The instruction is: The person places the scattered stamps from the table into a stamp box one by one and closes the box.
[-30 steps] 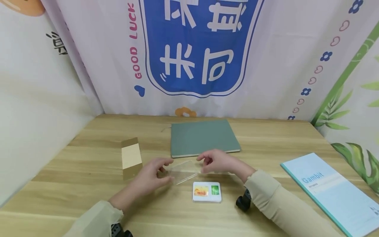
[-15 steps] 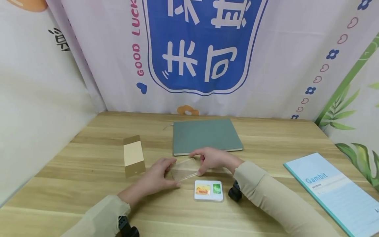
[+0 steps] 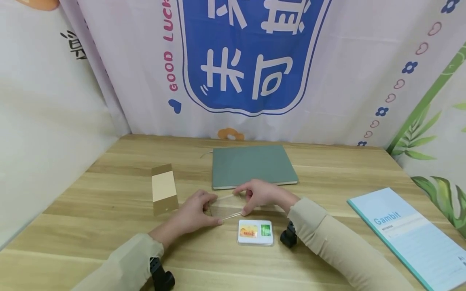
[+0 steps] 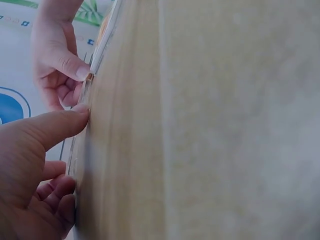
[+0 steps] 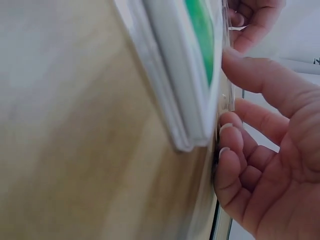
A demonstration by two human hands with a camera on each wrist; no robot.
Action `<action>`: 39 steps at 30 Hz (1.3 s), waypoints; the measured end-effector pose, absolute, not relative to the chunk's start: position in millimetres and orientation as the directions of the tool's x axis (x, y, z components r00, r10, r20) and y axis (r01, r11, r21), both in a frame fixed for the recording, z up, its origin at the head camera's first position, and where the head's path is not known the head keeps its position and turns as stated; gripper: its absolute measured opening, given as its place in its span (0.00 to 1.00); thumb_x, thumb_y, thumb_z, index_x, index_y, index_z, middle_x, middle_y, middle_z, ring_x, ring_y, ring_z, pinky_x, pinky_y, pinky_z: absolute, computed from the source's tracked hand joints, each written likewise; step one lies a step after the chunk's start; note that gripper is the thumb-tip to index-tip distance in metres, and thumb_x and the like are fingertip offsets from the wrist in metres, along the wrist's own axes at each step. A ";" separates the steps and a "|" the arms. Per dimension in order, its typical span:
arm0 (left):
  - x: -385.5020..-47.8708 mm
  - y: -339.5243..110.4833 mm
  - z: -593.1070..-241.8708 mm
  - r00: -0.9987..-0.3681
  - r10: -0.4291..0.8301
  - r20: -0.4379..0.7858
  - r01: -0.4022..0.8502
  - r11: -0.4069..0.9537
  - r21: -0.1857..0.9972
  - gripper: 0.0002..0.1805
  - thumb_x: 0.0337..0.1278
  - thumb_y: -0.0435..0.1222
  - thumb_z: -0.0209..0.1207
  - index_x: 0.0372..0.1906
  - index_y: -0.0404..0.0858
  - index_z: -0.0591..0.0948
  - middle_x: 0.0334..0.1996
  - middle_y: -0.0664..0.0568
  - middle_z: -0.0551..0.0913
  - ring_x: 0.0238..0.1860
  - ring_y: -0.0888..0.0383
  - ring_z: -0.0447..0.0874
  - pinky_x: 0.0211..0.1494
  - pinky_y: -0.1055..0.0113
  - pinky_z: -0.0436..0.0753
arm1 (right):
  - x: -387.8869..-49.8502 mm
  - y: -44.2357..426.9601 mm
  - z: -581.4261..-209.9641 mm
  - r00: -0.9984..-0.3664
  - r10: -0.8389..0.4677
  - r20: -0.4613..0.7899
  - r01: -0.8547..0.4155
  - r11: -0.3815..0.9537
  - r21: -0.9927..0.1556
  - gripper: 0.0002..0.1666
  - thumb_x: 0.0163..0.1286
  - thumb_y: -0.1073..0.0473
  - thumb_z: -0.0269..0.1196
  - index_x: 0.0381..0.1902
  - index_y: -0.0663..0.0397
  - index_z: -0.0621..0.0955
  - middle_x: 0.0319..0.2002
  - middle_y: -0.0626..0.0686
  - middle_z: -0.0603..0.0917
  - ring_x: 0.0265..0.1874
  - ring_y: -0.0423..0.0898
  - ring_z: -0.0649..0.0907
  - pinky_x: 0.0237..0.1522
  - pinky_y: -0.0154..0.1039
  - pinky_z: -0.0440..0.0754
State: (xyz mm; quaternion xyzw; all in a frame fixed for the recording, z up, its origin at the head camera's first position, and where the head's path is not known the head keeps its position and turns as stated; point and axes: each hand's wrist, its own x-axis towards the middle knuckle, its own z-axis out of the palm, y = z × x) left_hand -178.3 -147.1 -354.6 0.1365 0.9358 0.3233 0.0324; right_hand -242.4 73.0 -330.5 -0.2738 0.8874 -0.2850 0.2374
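A clear, flat rectangular plastic box part point(image 3: 226, 207) lies low over the wooden table between both hands. My left hand point(image 3: 196, 213) grips its left end, thumb at the near edge and fingers at the far side. Its right end is pinched by my right hand point(image 3: 259, 197), thumb near and index finger far. In the left wrist view the plastic is seen edge-on, a thin strip point(image 4: 80, 125) beside the thumb. Just in front of it sits a white flat case point(image 3: 256, 239) with orange-yellow and green pictures on top; its layered edge point(image 5: 172, 85) fills part of the right wrist view.
A folded tan card piece point(image 3: 164, 186) lies left of the hands. Behind them is a green hardcover notebook point(image 3: 253, 165) with a ribbon. A light blue notebook point(image 3: 404, 232) lies at the right. A printed curtain point(image 3: 335, 81) hangs along the table's back edge.
My right hand has moved left onto the plastic's right end and pinches it. My left hand has closed on the left end. The plastic looks lower and flatter; the view shifted slightly.
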 end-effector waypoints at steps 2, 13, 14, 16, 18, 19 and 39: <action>-177.2 -145.1 -352.9 -0.960 0.279 0.031 0.238 0.751 0.616 0.38 0.34 0.43 0.74 0.55 0.33 0.76 0.36 0.52 0.71 0.33 0.58 0.67 0.32 0.68 0.69 | -240.1 75.1 -329.1 -0.740 -0.621 -0.259 -0.351 0.685 -0.638 0.37 0.47 0.60 0.74 0.58 0.48 0.76 0.20 0.48 0.73 0.19 0.41 0.69 0.23 0.33 0.66; -165.6 -134.0 -342.4 -0.933 0.349 0.089 0.309 0.648 0.697 0.34 0.34 0.34 0.73 0.54 0.31 0.75 0.39 0.48 0.72 0.32 0.60 0.71 0.32 0.72 0.75 | -224.3 91.9 -319.7 -0.757 -0.624 -0.193 -0.361 0.646 -0.672 0.30 0.51 0.57 0.71 0.53 0.55 0.77 0.19 0.47 0.76 0.18 0.40 0.70 0.23 0.33 0.66; -165.7 -133.4 -342.6 -0.933 0.348 0.097 0.313 0.643 0.699 0.34 0.34 0.34 0.73 0.54 0.31 0.75 0.38 0.48 0.72 0.32 0.60 0.71 0.33 0.72 0.75 | -222.9 93.2 -319.2 -0.758 -0.624 -0.189 -0.356 0.639 -0.681 0.31 0.51 0.57 0.71 0.54 0.55 0.76 0.19 0.47 0.76 0.18 0.40 0.70 0.23 0.33 0.66; -165.7 -132.1 -342.9 -0.932 0.347 0.107 0.318 0.637 0.702 0.34 0.34 0.34 0.73 0.54 0.31 0.75 0.38 0.49 0.73 0.32 0.60 0.71 0.33 0.72 0.76 | -220.1 96.3 -318.3 -0.763 -0.619 -0.185 -0.340 0.628 -0.700 0.34 0.51 0.56 0.72 0.56 0.56 0.75 0.20 0.47 0.75 0.18 0.41 0.70 0.24 0.33 0.67; -165.3 -130.5 -343.1 -0.929 0.353 0.109 0.322 0.630 0.707 0.34 0.34 0.34 0.73 0.54 0.32 0.76 0.38 0.49 0.73 0.32 0.60 0.71 0.34 0.72 0.76 | -216.6 99.8 -317.4 -0.769 -0.613 -0.182 -0.324 0.619 -0.716 0.35 0.50 0.56 0.72 0.56 0.57 0.75 0.20 0.47 0.75 0.19 0.41 0.70 0.25 0.34 0.67; -165.0 -129.5 -343.2 -0.926 0.361 0.110 0.328 0.626 0.708 0.33 0.34 0.34 0.73 0.54 0.32 0.76 0.38 0.49 0.73 0.32 0.60 0.71 0.34 0.71 0.76 | -214.7 101.9 -317.3 -0.771 -0.610 -0.182 -0.316 0.615 -0.723 0.35 0.50 0.57 0.72 0.56 0.58 0.74 0.20 0.48 0.75 0.20 0.41 0.70 0.25 0.34 0.67; -158.0 -108.6 -346.2 -0.828 0.558 0.052 0.417 0.550 0.724 0.33 0.34 0.35 0.72 0.54 0.35 0.76 0.38 0.53 0.71 0.34 0.62 0.71 0.39 0.72 0.75 | -165.0 138.6 -326.0 -0.807 -0.556 -0.200 -0.178 0.551 -0.815 0.35 0.47 0.64 0.72 0.54 0.63 0.73 0.21 0.50 0.74 0.18 0.41 0.70 0.18 0.31 0.68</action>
